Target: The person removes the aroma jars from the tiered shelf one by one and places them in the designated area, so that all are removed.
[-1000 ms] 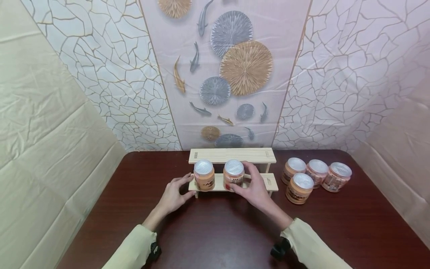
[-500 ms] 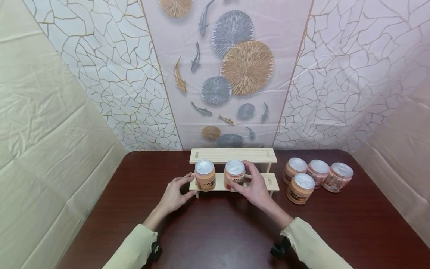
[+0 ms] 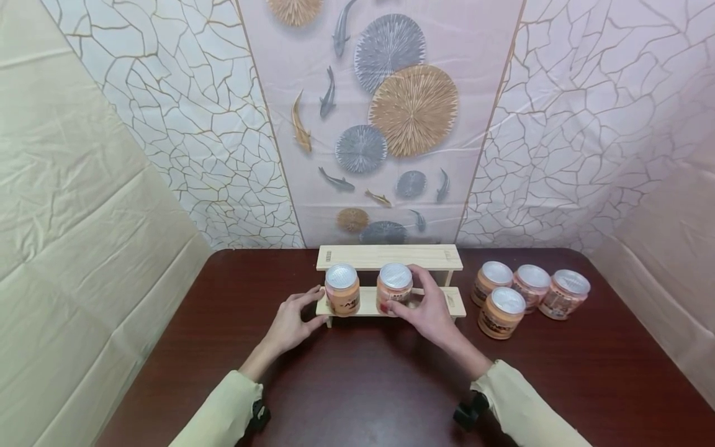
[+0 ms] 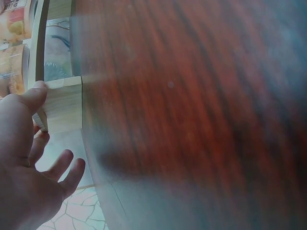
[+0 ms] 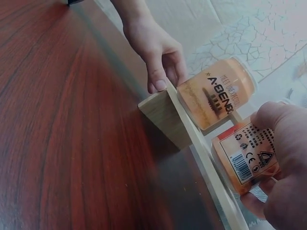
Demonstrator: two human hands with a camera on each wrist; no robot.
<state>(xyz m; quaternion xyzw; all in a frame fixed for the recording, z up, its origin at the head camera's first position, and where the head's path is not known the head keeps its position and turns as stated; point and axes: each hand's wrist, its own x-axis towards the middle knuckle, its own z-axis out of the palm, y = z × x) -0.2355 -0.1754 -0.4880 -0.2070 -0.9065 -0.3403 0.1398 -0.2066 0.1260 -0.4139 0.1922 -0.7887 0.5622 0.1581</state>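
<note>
A light wooden two-tier rack (image 3: 391,256) stands at the back middle of the table. On its lower board an orange jar (image 3: 342,290) with a silver lid stands near the left end. The left hand (image 3: 289,324) pinches that board's left end between thumb and fingers; the left wrist view shows the thumb (image 4: 36,96) on its edge. To the right, the right hand (image 3: 430,310) grips a second jar (image 3: 394,289) around its side, over the same board. The right wrist view shows this jar's barcode label (image 5: 244,155) beside the first jar (image 5: 216,93), a gap between them.
Several silver-lidded jars stand in a group right of the rack, one in front (image 3: 501,313) and another at the far right (image 3: 563,295). The dark red-brown table (image 3: 357,385) is bordered by patterned cloth behind and plain cloth (image 3: 95,248) at the left.
The right hand and its jar have shifted slightly to the right along the lower board, widening the gap to the first jar. The left hand keeps its place at the rack's end.
</note>
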